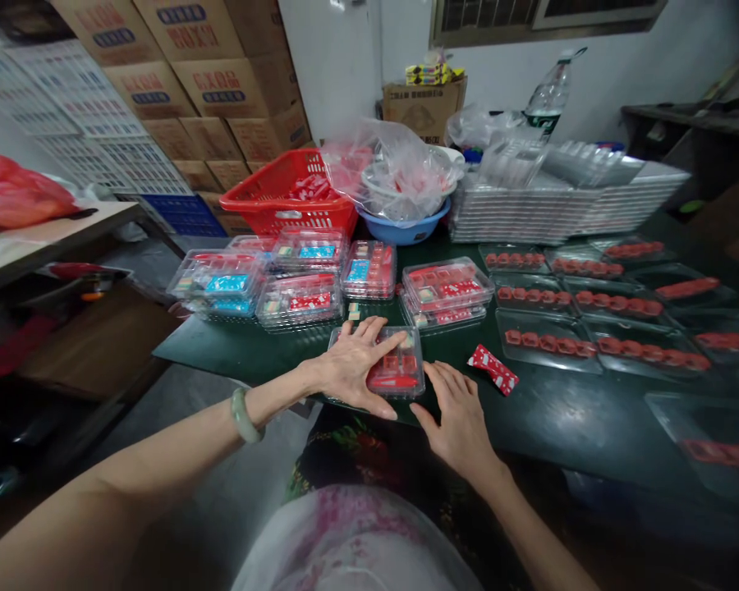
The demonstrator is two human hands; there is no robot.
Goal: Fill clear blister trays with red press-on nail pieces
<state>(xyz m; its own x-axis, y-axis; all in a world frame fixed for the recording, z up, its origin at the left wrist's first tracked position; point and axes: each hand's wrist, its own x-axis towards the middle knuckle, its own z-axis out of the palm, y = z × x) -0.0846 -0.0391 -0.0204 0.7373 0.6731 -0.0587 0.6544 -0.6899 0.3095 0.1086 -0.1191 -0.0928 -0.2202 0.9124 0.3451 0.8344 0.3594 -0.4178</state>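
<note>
A clear plastic box (400, 369) with red pieces inside lies at the near edge of the dark green table. My left hand (360, 361) rests on top of it, palm down with the fingers spread. My right hand (459, 419) is at the box's right side, fingers stretched out and holding nothing. Right of that hand lies a red packet (493, 369) with white marks and twisted ends. Just behind the box is a small pale block (354, 312). Filled boxes in a stack (448, 289) stand behind my right hand.
More filled boxes (301, 300) stand at the back left, before a red basket (289, 197) and a blue basin (406, 226). Several open trays (551, 338) with red pieces cover the right side. Stacked clear trays (523, 209) and a bottle (548, 98) stand behind them.
</note>
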